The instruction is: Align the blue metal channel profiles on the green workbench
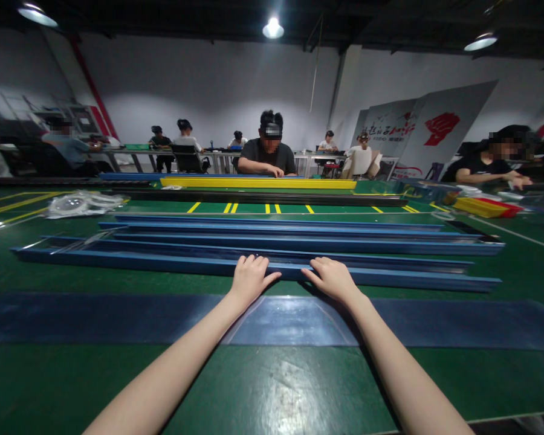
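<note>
Both hands rest on the nearest long blue channel (131, 262), a straight trough-shaped profile lying across the table. My left hand (250, 278) hooks its fingers over the channel's near wall, with the thumb stretched right along the front. A short gap away, my right hand (333, 277) grips the same wall, its thumb pointing left. The fingertips are partly hidden inside the channel. Closer to me, under my forearms, a long flat translucent strip (294, 317) lies on the green tabletop (272, 386). More blue channels (290, 241) lie parallel just beyond.
Farther back are a yellow channel (258, 183) and a black one (263, 197). Clear plastic-wrapped rings (75, 204) lie at left; a yellow tray (476, 206) and a red tray (503, 208) stand at right. A co-worker (269, 151) sits opposite, another (494, 160) at right.
</note>
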A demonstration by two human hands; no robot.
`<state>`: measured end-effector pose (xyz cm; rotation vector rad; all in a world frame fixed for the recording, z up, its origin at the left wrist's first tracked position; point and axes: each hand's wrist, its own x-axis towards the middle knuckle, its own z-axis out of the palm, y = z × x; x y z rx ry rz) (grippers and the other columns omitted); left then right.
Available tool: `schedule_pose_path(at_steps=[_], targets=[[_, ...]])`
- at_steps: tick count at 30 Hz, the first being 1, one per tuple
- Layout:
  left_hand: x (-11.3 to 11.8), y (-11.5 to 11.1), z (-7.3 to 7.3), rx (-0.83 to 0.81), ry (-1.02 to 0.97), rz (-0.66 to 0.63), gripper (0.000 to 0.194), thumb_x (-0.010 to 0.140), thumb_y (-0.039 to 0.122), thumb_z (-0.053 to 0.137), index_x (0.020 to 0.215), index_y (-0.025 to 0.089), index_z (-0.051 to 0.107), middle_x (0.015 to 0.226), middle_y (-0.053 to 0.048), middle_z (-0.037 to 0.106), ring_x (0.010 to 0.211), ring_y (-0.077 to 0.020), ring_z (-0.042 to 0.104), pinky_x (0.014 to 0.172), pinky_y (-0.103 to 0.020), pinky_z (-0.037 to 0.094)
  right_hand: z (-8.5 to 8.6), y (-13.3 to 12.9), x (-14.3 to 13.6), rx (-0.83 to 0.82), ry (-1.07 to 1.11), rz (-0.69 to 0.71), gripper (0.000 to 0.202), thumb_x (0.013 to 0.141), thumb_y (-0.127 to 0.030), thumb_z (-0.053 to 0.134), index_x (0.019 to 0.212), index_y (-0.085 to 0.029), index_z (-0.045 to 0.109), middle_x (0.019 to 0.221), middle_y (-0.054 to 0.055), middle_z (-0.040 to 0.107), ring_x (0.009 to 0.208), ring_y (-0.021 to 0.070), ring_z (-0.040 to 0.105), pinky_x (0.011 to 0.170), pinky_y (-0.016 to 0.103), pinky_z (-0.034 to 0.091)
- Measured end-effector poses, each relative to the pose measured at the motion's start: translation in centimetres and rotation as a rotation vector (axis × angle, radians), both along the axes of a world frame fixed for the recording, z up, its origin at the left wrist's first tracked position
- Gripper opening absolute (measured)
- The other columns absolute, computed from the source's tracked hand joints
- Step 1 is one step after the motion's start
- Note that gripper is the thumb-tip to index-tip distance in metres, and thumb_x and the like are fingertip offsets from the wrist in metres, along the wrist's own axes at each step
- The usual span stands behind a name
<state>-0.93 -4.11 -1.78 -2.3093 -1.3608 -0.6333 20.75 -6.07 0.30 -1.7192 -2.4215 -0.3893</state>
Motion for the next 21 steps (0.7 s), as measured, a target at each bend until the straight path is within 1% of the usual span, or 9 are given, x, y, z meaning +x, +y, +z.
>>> schedule_pose_path(at_steps=[10, 21], targets=[[0.02, -0.01, -0.07, -0.034, -0.003, 0.006, 0.038, 0.08, 0.052, 0.046, 0.075, 0.016, 0.057, 0.077, -0.006, 0.063, 0.077, -0.0212, 0.053, 0.07, -0.033, 0.03, -0.2, 0.05, 0.08, 0.01, -0.002, 0.002, 0.044, 0.09, -0.047, 0.026, 0.08, -0.018, 0.057, 0.084, 0.005, 0.063, 0.08, 0.0154, 0.056, 0.063, 0.024, 0.031], [-0.02, 0.14, -0.22, -0.023, 0.002, 0.005, 0.039, 0.081, 0.053, 0.045, 0.074, 0.016, 0.057, 0.076, -0.005, 0.063, 0.075, -0.0208, 0.052, 0.069, -0.033, 0.029, -0.18, 0.14, 0.12, 0.013, 0.004, 0.008, 0.042, 0.09, -0.046, 0.027, 0.078, -0.019, 0.057, 0.082, 0.005, 0.063, 0.079, 0.015, 0.056, 0.062, 0.024, 0.03]])
